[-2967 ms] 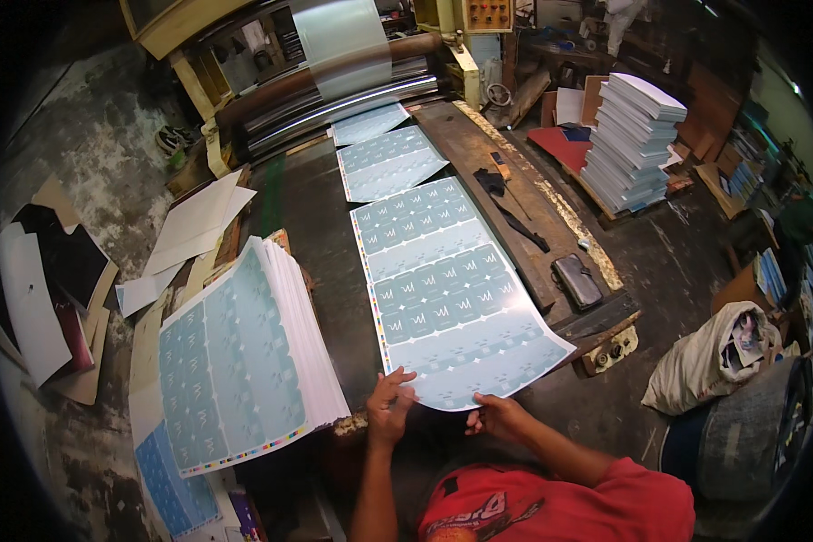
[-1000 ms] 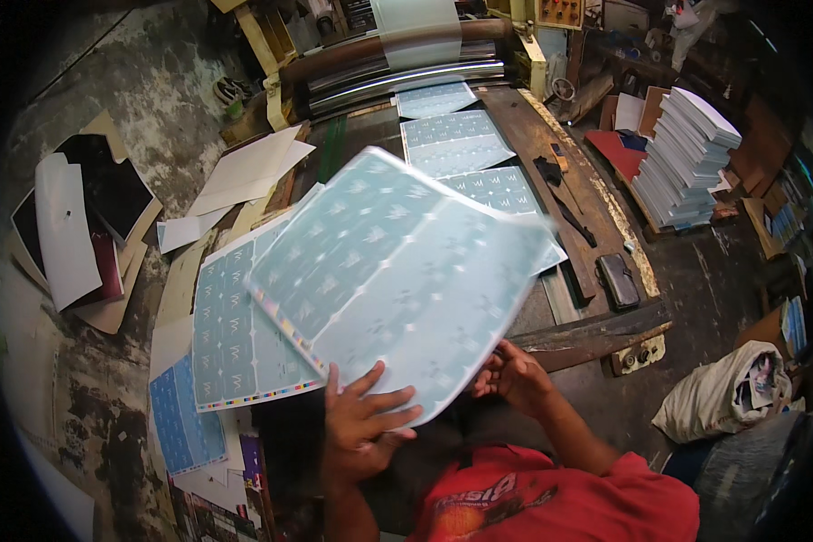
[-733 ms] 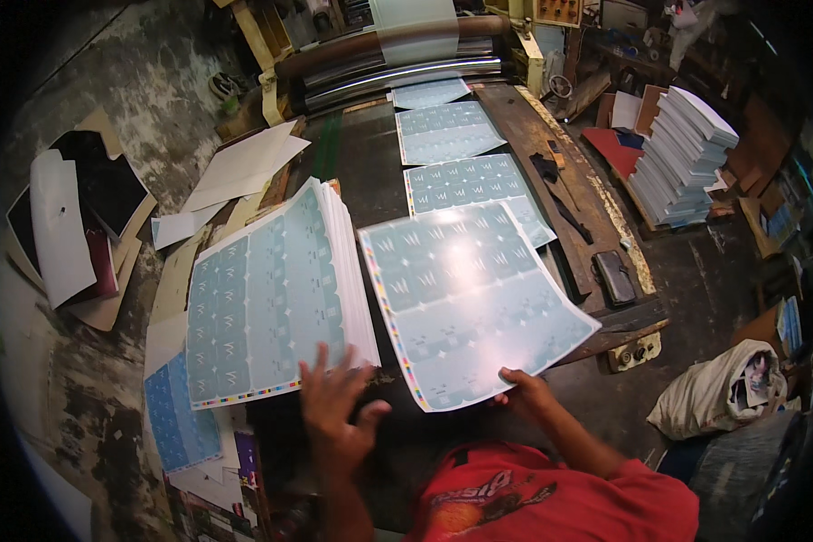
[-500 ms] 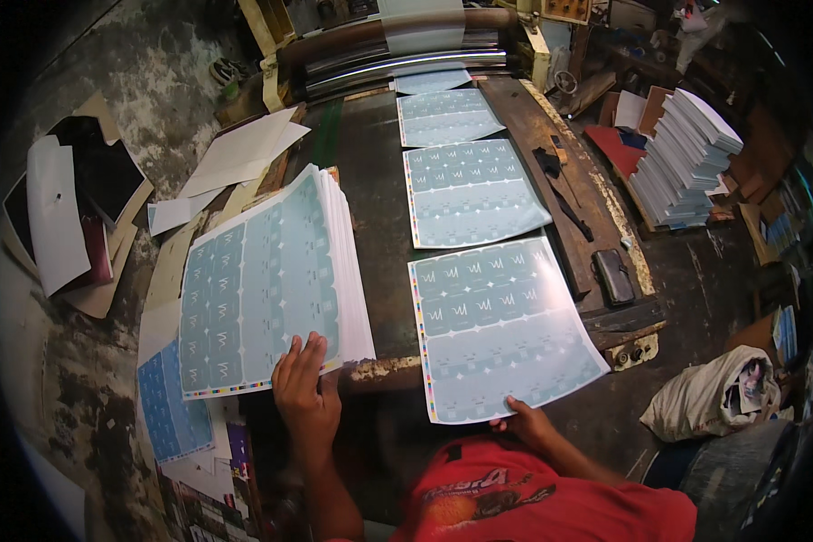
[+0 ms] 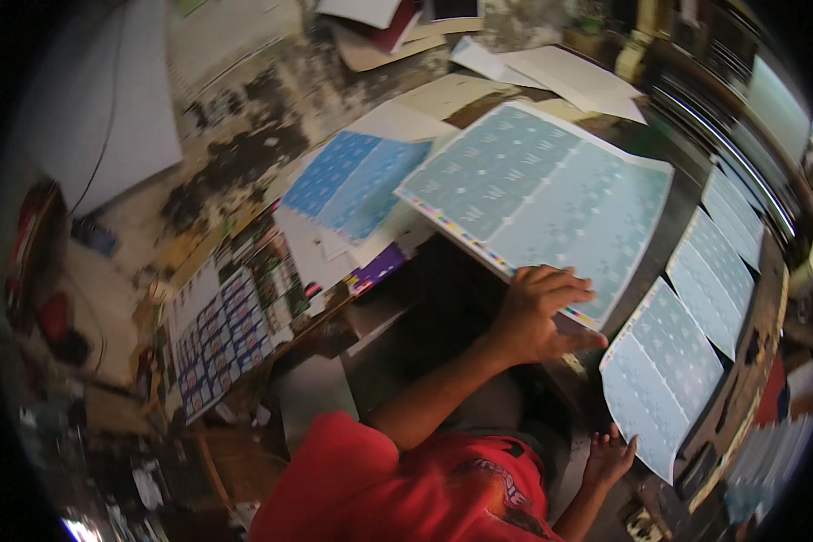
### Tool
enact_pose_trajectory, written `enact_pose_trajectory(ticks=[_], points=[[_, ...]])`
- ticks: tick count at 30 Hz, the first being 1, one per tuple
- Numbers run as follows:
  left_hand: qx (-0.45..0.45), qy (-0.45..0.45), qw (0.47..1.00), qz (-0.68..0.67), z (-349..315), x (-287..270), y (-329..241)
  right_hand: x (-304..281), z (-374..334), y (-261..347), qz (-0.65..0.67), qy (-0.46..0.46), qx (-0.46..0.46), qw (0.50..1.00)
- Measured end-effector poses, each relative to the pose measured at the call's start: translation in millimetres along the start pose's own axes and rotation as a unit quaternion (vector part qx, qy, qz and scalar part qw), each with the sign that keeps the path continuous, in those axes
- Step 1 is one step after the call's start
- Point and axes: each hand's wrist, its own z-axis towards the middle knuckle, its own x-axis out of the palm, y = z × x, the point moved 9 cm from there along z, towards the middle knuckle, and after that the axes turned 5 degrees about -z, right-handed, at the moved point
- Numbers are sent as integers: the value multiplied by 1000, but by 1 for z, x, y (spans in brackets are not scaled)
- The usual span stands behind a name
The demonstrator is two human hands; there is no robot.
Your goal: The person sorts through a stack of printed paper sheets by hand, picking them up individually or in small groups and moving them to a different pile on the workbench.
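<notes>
At your left, a blue printed sheet (image 5: pixel 352 185) lies just beside a larger teal sheet (image 5: pixel 551 185). Your left hand (image 5: pixel 549 314) is at that teal sheet's near edge, fingers spread and gripping nothing. Your right hand (image 5: pixel 610 461) has fingers loosely bent beside the nearest sheet in the row (image 5: pixel 664 370); whether they pinch it, I cannot tell. Metal rollers (image 5: pixel 723 149) stand beyond.

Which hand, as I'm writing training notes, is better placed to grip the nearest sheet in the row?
Probably the right hand: it is beside the edge of that sheet; the left hand is by another sheet, farther left.
</notes>
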Motion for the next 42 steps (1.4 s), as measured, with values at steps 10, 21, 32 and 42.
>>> enact_pose_trajectory(ticks=[10,21,32,42], points=[[-100,-76,992,-13,1,-2,2,-1,7,12,-38,-74,-86,993],[-34,-76,996,40,-5,3,-9,17,-2,12,-106,-3,-98,989],[-30,19,997,-71,-3,2,-37,26,-12,17,-93,58,-99,989],[109,278,939,-169,-38,50,-95,46,-39,59,-48,152,-61,985]])
